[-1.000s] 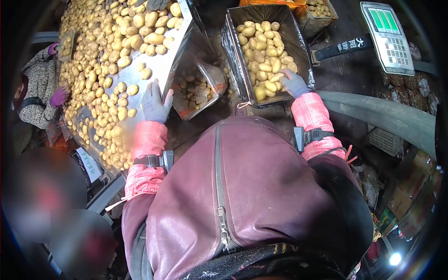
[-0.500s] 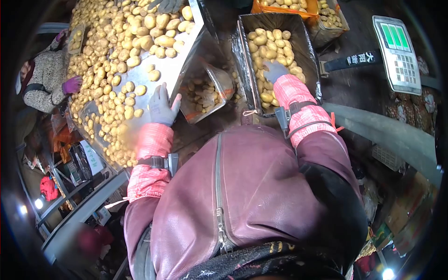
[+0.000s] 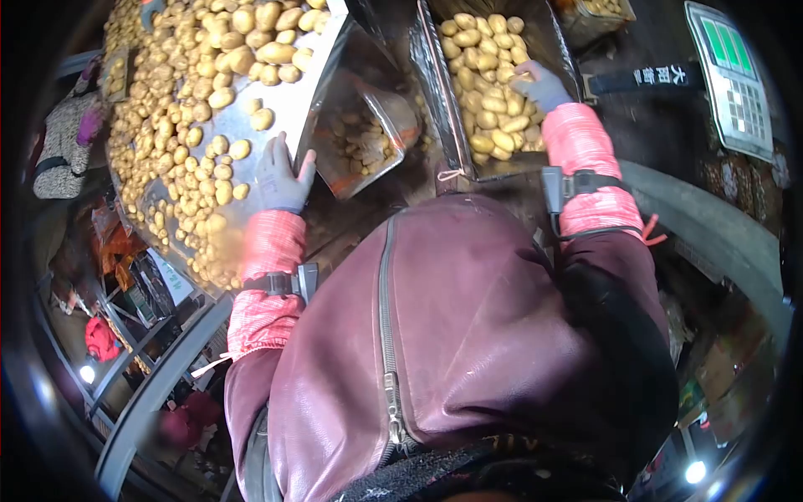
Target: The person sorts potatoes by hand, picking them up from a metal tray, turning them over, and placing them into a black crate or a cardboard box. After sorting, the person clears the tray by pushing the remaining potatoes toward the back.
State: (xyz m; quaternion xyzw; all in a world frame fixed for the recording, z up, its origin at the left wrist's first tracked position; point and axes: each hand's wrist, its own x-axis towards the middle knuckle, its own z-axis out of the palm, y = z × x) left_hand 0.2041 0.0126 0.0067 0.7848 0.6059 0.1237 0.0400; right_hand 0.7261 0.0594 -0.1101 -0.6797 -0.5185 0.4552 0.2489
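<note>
My left hand (image 3: 283, 177), in a grey glove, rests open with fingers stretched on the metal sorting table (image 3: 259, 134), near its right edge. Many potatoes (image 3: 222, 96) are spread over that table, bigger ones at the top and smaller ones lower left. My right hand (image 3: 545, 86), also gloved, is over the right side of a box (image 3: 447, 109) lined with black plastic. Its thumb and forefinger are apart, close to the potatoes (image 3: 489, 92) that fill the box; no potato shows clearly in its grasp.
Between table and box stands an open bag (image 3: 393, 138) with some potatoes low inside. A scale display (image 3: 734, 79) stands at the right. Another person (image 3: 67, 146) with purple gloves is at the table's far left. A grey glove (image 3: 150, 12) shows at the top.
My right hand has moved right and up from the middle of the box to its right side. My left hand stays on the table edge. The view has shifted slightly.
</note>
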